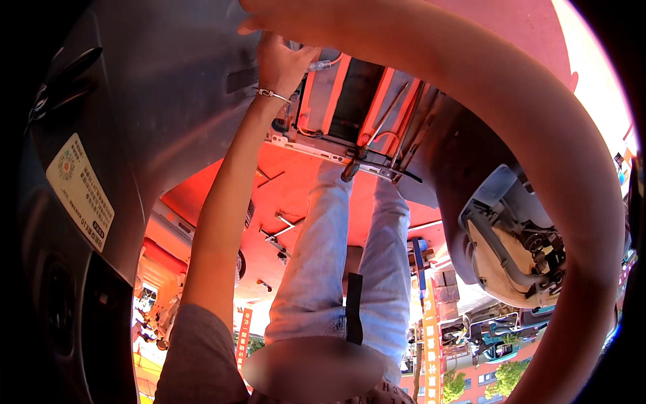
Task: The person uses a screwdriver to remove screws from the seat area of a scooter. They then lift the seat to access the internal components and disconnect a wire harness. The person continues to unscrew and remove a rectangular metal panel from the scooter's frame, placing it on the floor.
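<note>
My left hand [279, 64], with a thin bracelet at its wrist, is raised beside a dark grey body panel [175, 81]. Its fingers are curled around a small shiny part that I cannot make out. A clear plastic connector [319, 65] on an orange wire lies right by its fingertips. My right arm bends in a wide arc over the scene, and my right hand [272, 12] comes in just above the left one. The upper edge cuts that hand off, so its grip is hidden. Below both hands run the orange-red bars of a frame [336, 94].
A dark-handled thin metal rod [387, 118] leans across the frame. A pale printed label [81, 192] is stuck on the left panel. On the right an open housing [518, 236] shows wiring. Several tools lie on the red floor [269, 202] around my jeans-clad legs [309, 256].
</note>
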`<state>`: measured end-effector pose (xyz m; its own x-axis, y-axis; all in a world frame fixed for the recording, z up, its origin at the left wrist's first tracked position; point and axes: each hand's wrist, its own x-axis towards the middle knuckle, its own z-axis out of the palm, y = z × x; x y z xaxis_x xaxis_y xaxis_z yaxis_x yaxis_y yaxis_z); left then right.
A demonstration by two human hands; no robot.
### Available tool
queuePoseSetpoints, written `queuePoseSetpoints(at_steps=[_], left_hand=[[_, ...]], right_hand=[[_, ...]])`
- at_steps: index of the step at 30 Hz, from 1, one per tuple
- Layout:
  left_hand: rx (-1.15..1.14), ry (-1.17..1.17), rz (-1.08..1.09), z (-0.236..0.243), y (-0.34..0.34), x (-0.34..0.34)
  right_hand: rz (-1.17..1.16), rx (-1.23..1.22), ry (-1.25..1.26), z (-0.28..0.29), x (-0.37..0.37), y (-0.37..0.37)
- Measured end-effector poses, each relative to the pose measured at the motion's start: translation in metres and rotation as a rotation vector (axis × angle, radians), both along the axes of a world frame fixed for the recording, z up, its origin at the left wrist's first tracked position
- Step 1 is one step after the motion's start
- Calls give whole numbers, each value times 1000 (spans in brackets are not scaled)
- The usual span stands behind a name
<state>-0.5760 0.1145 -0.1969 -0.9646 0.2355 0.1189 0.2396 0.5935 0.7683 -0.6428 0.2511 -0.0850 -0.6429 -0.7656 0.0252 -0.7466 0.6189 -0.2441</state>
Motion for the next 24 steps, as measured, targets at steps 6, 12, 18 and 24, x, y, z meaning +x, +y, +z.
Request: queuePoseSetpoints(at_steps=[6, 12, 18, 24], left_hand=[[2, 13, 101, 3, 1, -8], [202, -120, -64, -2, -12, -24], [-334, 183, -60, -14, -23, -25], [-154, -15, 88, 22, 9, -12]], right_hand=[[25, 29, 20, 3, 1, -1], [68, 48, 39, 10, 8, 1], [91, 68, 51, 16, 10, 0], [-110, 52, 63, 10, 20, 3]])
